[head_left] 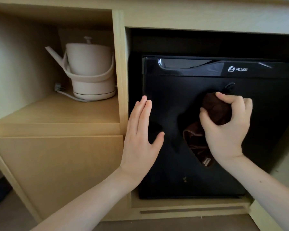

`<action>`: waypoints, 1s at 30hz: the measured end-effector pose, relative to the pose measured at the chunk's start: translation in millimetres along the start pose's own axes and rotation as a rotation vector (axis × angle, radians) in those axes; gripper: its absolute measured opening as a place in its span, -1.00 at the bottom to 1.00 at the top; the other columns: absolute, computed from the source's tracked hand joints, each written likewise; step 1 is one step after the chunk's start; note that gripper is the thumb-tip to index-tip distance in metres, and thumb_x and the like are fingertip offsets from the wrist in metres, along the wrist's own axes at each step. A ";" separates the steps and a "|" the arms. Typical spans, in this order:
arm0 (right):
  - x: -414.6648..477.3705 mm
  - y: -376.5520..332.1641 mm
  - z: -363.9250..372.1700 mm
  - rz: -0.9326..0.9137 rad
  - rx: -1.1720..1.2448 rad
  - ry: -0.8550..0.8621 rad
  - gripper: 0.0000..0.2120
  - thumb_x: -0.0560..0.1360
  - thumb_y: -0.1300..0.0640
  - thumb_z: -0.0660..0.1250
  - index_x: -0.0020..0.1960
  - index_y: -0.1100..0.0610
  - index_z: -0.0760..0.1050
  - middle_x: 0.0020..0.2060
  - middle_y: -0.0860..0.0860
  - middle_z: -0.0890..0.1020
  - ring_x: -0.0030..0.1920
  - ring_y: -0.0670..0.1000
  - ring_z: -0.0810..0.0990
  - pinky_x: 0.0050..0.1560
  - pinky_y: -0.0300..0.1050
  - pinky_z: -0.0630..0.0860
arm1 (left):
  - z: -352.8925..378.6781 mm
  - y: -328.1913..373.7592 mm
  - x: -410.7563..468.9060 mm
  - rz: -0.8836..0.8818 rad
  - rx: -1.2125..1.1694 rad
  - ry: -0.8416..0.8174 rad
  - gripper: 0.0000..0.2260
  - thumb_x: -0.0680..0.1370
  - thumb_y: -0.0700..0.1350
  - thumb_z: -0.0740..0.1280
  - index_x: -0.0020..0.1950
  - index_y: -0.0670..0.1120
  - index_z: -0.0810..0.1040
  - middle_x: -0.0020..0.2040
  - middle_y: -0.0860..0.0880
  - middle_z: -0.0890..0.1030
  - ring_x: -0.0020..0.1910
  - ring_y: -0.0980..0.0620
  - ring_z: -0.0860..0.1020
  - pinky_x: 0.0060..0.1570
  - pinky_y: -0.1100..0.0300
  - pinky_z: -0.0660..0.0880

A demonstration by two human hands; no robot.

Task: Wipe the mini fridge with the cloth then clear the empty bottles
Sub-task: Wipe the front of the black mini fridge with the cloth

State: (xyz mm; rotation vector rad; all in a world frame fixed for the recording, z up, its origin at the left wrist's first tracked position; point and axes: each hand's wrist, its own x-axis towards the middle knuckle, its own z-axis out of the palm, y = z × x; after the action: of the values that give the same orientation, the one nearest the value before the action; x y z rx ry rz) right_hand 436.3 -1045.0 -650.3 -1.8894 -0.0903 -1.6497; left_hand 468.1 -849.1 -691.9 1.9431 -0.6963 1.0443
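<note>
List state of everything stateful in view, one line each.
mini fridge: door shut.
cloth: bunched, held against the fridge door.
right hand: fingers curled round the cloth.
left hand: open, fingers straight, at the door's left edge.
kettle: lid on, seated on its base.

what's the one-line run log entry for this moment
phase: wipe | right hand: grips brown cloth against mini fridge door | left hand: flat at door's left edge | door: shut
</note>
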 end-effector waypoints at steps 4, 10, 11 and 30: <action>-49.9 10.2 9.8 -0.079 0.002 -0.156 -0.55 0.33 0.36 0.54 0.18 0.20 0.54 0.05 -0.02 0.36 0.07 -0.32 0.39 0.18 -0.48 0.29 | 3.3 -5.0 -14.6 -0.153 -0.127 -0.072 -0.17 0.51 -0.15 0.46 0.61 0.15 0.03 0.61 0.16 0.10 0.58 0.24 0.04 0.51 0.35 0.08; -97.5 28.3 -3.5 -0.236 -0.105 -0.557 -0.54 0.30 0.41 0.60 0.16 0.24 0.60 -0.04 0.03 0.45 -0.06 -0.08 0.48 0.06 -0.40 0.42 | 2.1 -11.3 -23.6 -0.197 -0.144 -0.130 -0.05 0.51 -0.16 0.48 0.54 0.41 -0.12 0.58 0.35 0.06 0.56 0.31 0.05 0.47 0.42 0.03; -87.0 24.9 -4.7 -0.213 -0.087 -0.509 -0.57 0.31 0.41 0.59 0.15 0.24 0.61 -0.03 0.00 0.43 -0.04 -0.10 0.47 0.10 -0.43 0.38 | 1.7 -12.4 -25.5 -0.201 -0.145 -0.147 -0.05 0.51 -0.17 0.47 0.54 0.41 -0.13 0.58 0.34 0.03 0.56 0.33 0.03 0.44 0.49 0.01; -49.0 9.7 4.7 -0.139 0.009 -0.279 -0.57 0.36 0.35 0.54 0.18 0.14 0.54 0.03 -0.16 0.30 0.04 -0.29 0.43 0.09 -0.48 0.35 | 8.3 -15.2 -32.5 -0.197 -0.108 -0.106 -0.07 0.48 -0.26 0.48 0.61 0.18 -0.03 0.57 0.36 0.00 0.53 0.40 0.01 0.34 0.62 0.04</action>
State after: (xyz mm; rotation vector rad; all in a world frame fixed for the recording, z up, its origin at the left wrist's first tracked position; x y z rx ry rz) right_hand 434.0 -1033.9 -699.2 -2.1368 -0.3499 -1.4592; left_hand 466.6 -845.2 -728.4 1.9394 -0.5926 0.7729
